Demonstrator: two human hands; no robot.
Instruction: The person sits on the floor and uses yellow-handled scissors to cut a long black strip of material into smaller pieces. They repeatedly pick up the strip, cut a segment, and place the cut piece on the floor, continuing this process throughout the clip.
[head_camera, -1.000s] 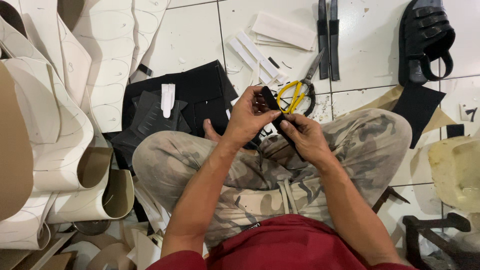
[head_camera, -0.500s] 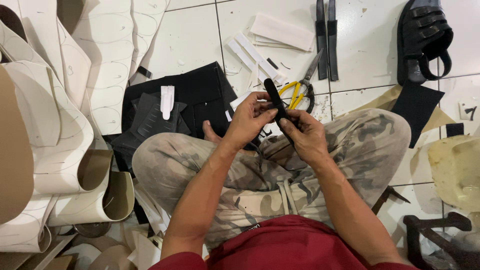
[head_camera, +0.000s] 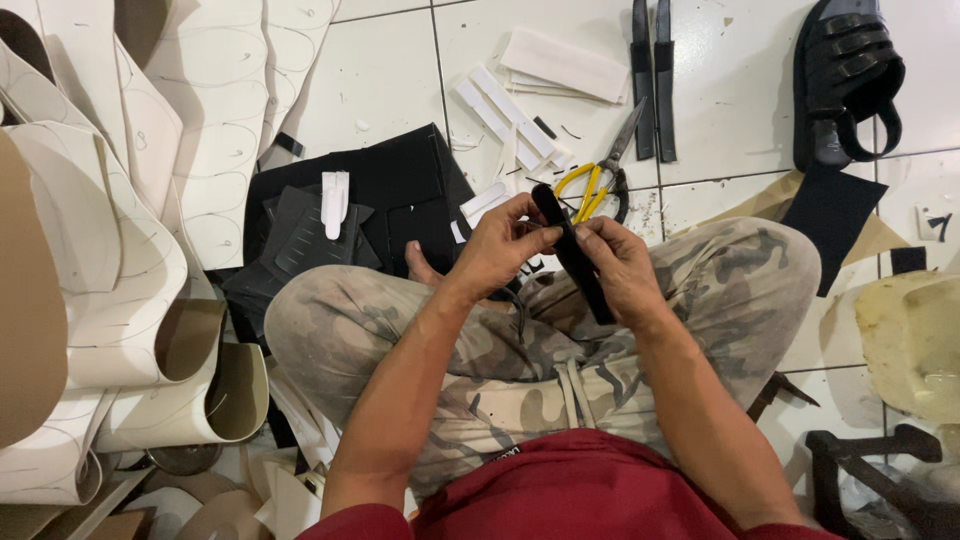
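I sit cross-legged on a white tiled floor in camouflage trousers. Both hands meet over my lap on a narrow black strap (head_camera: 572, 248) that runs diagonally from upper left to lower right. My left hand (head_camera: 500, 245) pinches its upper end between thumb and fingers. My right hand (head_camera: 620, 265) grips the strap's middle from the right side; the lower end sticks out below that hand.
Yellow-handled scissors (head_camera: 597, 180) lie just beyond my hands. White strips (head_camera: 505, 110) and two black strips (head_camera: 652, 75) lie farther out. A black sandal (head_camera: 845, 75) is at top right, black sheet pieces (head_camera: 340, 215) at left, curled cream sheets (head_camera: 100, 250) along the left.
The strap was bunched between my hands a second ago; it is now stretched out straight, and both hands have shifted slightly toward me.
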